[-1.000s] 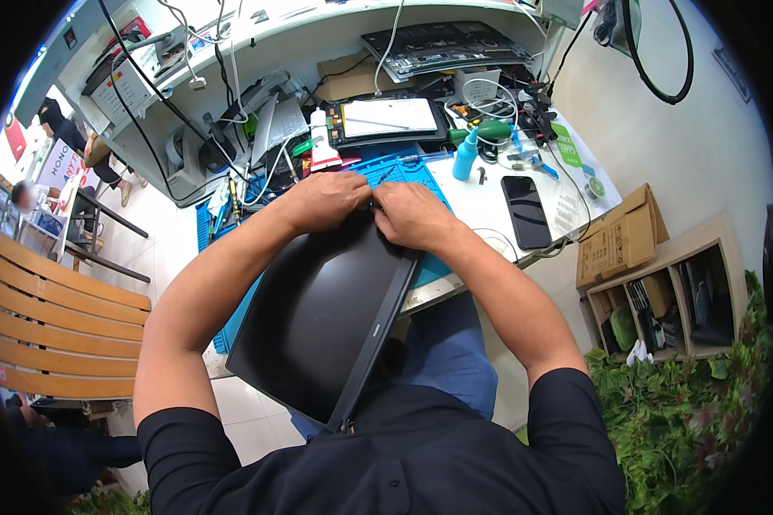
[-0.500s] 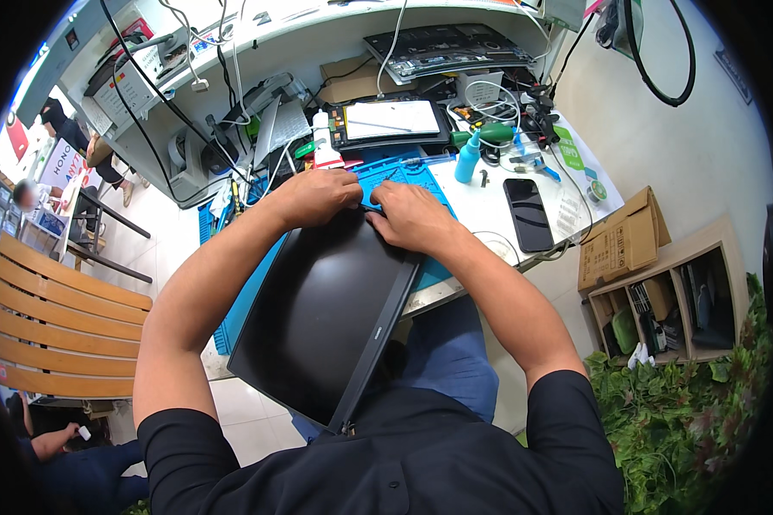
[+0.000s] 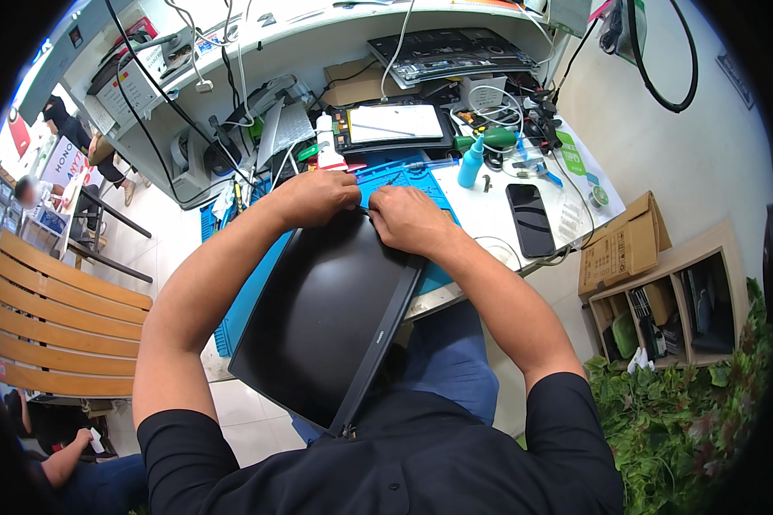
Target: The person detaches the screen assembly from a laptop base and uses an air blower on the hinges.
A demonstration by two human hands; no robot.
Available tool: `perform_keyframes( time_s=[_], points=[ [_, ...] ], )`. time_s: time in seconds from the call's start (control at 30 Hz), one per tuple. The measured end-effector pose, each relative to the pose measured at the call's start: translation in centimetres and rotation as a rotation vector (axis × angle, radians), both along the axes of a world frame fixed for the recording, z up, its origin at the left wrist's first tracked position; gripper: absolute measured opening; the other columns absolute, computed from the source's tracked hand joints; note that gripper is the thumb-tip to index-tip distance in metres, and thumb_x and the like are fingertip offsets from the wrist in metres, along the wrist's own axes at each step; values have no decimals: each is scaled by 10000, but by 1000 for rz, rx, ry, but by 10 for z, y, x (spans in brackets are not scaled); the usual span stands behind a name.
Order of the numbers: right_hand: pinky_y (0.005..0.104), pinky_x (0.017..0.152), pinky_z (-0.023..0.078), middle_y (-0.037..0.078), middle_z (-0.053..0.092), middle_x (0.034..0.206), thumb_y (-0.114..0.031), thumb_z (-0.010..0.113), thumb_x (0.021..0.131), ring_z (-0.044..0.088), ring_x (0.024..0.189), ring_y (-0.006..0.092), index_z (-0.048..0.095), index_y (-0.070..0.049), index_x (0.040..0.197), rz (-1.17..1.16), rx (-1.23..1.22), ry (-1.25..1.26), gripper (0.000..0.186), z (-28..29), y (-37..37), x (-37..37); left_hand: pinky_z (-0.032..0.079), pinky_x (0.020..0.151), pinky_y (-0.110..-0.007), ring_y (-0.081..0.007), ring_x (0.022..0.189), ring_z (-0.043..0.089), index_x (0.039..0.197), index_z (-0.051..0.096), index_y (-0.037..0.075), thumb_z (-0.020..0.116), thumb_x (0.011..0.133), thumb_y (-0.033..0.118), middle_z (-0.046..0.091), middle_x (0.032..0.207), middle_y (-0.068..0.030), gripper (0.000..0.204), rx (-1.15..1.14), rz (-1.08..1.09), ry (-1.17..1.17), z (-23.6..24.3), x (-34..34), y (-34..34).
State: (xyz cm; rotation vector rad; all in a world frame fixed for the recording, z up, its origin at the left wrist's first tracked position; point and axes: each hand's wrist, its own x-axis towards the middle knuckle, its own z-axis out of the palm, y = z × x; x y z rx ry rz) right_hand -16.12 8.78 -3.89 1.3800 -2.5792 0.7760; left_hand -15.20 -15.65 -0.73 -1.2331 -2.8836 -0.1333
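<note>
A black laptop screen [image 3: 318,309] lies slantwise in front of me, its near corner against my shirt and its far part over the blue work mat [image 3: 262,287]. Its hinge bar runs along the right side. My left hand [image 3: 322,197] is closed at the far edge of the screen, knuckles up. Close beside it, my right hand [image 3: 408,219] pinches the same edge near the far right corner. The fingertips of both hands are partly hidden, and exactly what they grip behind the edge cannot be seen.
Beyond the hands lie an opened tablet [image 3: 391,124], a white tube [image 3: 328,142] and a blue bottle [image 3: 471,163]. A phone [image 3: 531,221] rests on the right of the bench. Cables hang from the shelf. A cardboard box [image 3: 623,245] stands at right, a slatted wooden bench [image 3: 69,318] at left.
My right hand has drawn its thumb in from the screen's face toward the edge, closing nearer my left hand. The left hand and the screen stay nearly where they were.
</note>
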Motion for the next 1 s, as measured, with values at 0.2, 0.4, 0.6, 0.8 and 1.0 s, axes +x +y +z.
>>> perform_keyframes(
  time_s=[0.2, 0.4, 0.6, 0.8, 1.0],
  points=[
    [537, 857, 585, 242, 743, 947, -93, 639, 945, 732, 931, 441, 734, 21, 906, 2, -24, 43, 154, -6, -8, -2, 594, 895, -429, -308, 1053, 695, 1031, 639, 47, 607, 929, 91, 640, 1045, -128, 115, -60, -12, 130, -5, 13, 5],
    [516, 864, 594, 224, 747, 952, -48, 609, 914, 738, 940, 422, 739, 19, 892, -11, -4, 77, 149, -5, -11, 1, 591, 893, -437, -316, 1058, 697, 1071, 658, 46, 608, 955, 118, 648, 1069, -133, 146, -23, 18, 117, -8, 15, 0],
    [500, 868, 603, 207, 750, 951, -38, 623, 881, 746, 937, 399, 747, 17, 896, -7, 3, 123, 136, -8, -12, 1, 592, 884, -441, -326, 1012, 710, 1043, 695, 46, 622, 969, 119, 668, 1022, -126, 126, 13, 17, 2, 5, 6, 2],
    [486, 845, 613, 199, 744, 938, -32, 642, 847, 747, 929, 388, 725, 20, 871, -19, 4, 183, 102, -12, -13, 4, 594, 883, -425, -318, 1016, 703, 1011, 647, 25, 610, 950, 92, 645, 1021, -131, 98, -45, -15, 133, -4, 15, 5],
    [483, 828, 616, 194, 737, 922, -52, 658, 857, 746, 920, 381, 718, 17, 867, -49, -32, 185, 92, -13, -15, 8, 588, 897, -415, -314, 1043, 693, 1010, 618, 22, 605, 949, 88, 631, 1027, -134, 90, -94, 50, 152, -8, 21, 7]
  ],
)
